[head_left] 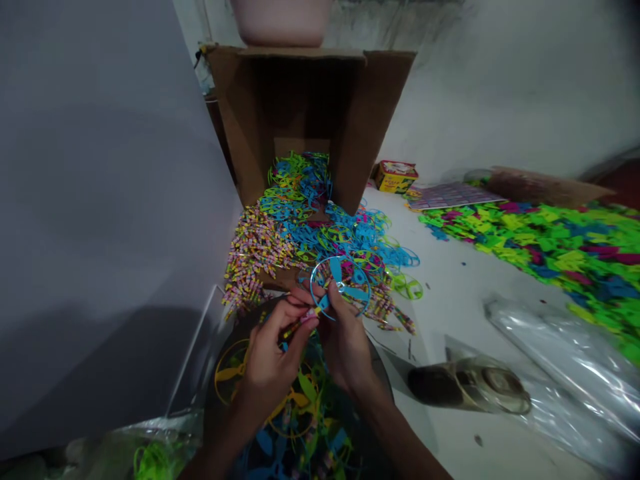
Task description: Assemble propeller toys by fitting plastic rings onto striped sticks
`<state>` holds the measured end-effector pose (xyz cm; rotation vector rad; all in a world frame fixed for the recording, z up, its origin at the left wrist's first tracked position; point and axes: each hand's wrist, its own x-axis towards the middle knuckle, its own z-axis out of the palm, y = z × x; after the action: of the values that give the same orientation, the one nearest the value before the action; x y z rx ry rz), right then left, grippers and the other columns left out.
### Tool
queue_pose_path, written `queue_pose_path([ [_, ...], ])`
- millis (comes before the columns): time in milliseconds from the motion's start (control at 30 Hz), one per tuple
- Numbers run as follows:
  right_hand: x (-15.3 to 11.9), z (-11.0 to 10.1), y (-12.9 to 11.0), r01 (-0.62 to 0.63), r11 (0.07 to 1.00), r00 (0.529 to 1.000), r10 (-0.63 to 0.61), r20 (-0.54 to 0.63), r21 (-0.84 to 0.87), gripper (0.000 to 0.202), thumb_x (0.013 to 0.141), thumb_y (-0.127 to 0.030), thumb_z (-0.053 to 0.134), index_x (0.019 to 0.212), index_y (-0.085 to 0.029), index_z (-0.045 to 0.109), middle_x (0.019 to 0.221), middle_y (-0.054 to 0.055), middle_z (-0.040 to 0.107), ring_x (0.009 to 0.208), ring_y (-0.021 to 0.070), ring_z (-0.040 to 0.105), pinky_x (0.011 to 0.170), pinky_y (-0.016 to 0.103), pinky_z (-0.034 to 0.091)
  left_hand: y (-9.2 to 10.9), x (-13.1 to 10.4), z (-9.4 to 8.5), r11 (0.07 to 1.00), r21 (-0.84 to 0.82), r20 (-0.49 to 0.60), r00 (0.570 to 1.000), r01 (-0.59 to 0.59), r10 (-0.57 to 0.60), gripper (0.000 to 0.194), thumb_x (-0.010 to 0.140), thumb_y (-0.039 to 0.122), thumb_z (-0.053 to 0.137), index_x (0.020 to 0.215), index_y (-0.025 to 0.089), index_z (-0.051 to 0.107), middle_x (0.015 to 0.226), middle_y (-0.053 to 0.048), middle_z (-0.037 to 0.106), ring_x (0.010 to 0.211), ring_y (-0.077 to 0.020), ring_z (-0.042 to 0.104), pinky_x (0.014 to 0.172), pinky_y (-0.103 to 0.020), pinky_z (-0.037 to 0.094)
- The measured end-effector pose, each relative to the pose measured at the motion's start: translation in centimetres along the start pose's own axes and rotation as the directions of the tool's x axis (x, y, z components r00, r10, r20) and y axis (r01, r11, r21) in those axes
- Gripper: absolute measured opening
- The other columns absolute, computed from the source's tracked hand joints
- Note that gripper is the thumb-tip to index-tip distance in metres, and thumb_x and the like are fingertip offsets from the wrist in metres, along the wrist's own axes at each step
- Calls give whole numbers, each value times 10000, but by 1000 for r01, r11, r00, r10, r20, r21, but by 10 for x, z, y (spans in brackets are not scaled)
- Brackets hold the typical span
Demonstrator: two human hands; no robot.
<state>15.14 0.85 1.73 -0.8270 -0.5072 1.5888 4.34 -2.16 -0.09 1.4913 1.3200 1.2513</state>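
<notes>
A smooth grey panel [100, 200] fills the left side, and a pale, stained wall [505, 87] closes off the back. Between them spreads a white surface [445, 287], dotted with dark specks. At its far left corner a cardboard box [377, 120] gapes toward the person, a pink tub [283, 23] on top. Along the right edge lies a heap of flat, matte green, blue and magenta pieces [555, 233]; nearer sit glossy, crumpled clear plastic bags [565, 373] and a brownish see-through container [470, 385]. A dark round basin [381, 373] at the near edge carries yellow, blue and green parts.

Thin ringed propellers [360, 233] spill from the box mouth, beside a pile of slim pink-and-yellow sticks [260, 237].

Above the basin's far rim, the right hand [347, 343] grips a blue propeller [357, 293], thumb across its ring. The ring's open face turns up toward the person; one blade points toward the box, one right, one back to the near left. The left hand [275, 347] pinches a small stick [309, 315], its long axis slanting from near left to far right, its yellow tip at the ring; whether they join cannot be told.
</notes>
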Motion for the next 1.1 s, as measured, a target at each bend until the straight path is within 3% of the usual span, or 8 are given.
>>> queue_pose_path([
  [133,-3,-3,3,61,998,997,-62,-42,-4,325,718,-545,781,781,-227,756,849,28,758,936,241,700,813,351,552,7,2,-2,995,-90,51,998,41,-36,196,922,384,604,973,196,628,847,-17,673,764,-135,625,682,-207,463],
  [233,-5,-6,4,131,991,991,-132,-17,-40,317,768,-537,741,792,-222,761,897,40,763,976,244,691,851,364,539,15,5,-3,940,-291,180,975,180,-130,263,917,439,595,936,177,595,643,44,509,522,-74,440,491,-175,342],
  [367,-6,-8,6,184,977,983,-181,42,-103,293,819,-515,703,838,-232,775,951,43,766,1011,239,682,890,365,527,17,6,-4,882,-374,248,947,286,-202,296,895,461,620,934,171,573,612,68,428,481,-57,358,447,-166,291],
  [533,-10,-5,4,92,993,996,-91,15,-69,311,787,-538,716,810,-232,767,928,45,766,987,247,691,866,369,542,9,-4,-4,999,-29,52,998,40,-39,200,935,396,582,996,208,609,808,-6,649,734,-129,618,676,-221,477],
  [633,-14,-4,3,76,992,997,-73,33,-97,292,795,-525,707,818,-239,764,925,56,764,1007,254,690,867,369,544,8,-11,-5,960,268,-16,996,-82,89,106,950,322,571,998,244,623,987,-8,722,895,-154,679,828,-255,505],
  [867,-13,-10,8,111,958,992,-93,79,-265,316,855,-565,609,905,-301,773,1048,58,750,1101,283,662,880,409,552,0,-13,2,781,502,-3,902,-371,431,162,989,270,508,1080,217,630,1001,-39,744,933,-157,714,867,-240,541],
  [1000,-11,-15,15,85,950,991,-48,128,-300,334,890,-584,551,929,-335,771,1069,40,746,1122,287,655,906,437,541,-8,-12,-1,825,472,10,938,-310,346,158,974,287,532,1089,240,630,1057,-34,746,958,-162,711,871,-253,533],
  [1100,-1,-33,11,41,931,979,35,199,-363,452,837,-680,574,987,-301,769,1084,58,745,1153,307,639,943,464,523,-6,-10,-20,886,394,48,969,-242,243,109,964,297,553,1014,243,633,942,6,752,832,-131,713,757,-215,530],
])
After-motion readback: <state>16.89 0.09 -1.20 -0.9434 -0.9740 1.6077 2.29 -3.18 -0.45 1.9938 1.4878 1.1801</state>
